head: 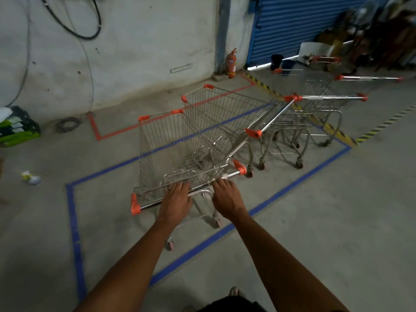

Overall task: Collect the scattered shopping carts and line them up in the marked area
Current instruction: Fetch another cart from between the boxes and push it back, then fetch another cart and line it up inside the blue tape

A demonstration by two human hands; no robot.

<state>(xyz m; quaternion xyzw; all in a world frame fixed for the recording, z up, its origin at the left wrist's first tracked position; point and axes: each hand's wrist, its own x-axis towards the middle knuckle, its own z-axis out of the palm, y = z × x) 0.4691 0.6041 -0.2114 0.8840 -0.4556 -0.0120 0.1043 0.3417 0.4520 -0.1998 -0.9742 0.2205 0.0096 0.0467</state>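
A steel wire shopping cart (162,145) with orange corner caps stands in front of me, inside a rectangle of blue tape (72,221) on the concrete floor. My left hand (175,203) and my right hand (227,197) both grip its chrome handle bar (148,204), close together near the middle. To its right a second cart (227,113) stands in the same rectangle. Further right, more carts (324,102) are nested in a row by the rectangle's far corner.
A red tape outline (96,131) lies beyond the blue one near the wall. Yellow-black hazard stripes (337,131) cross the floor at right. A fire extinguisher (231,63), a blue roller shutter (292,23), a green crate (18,129) and litter (31,177) are around.
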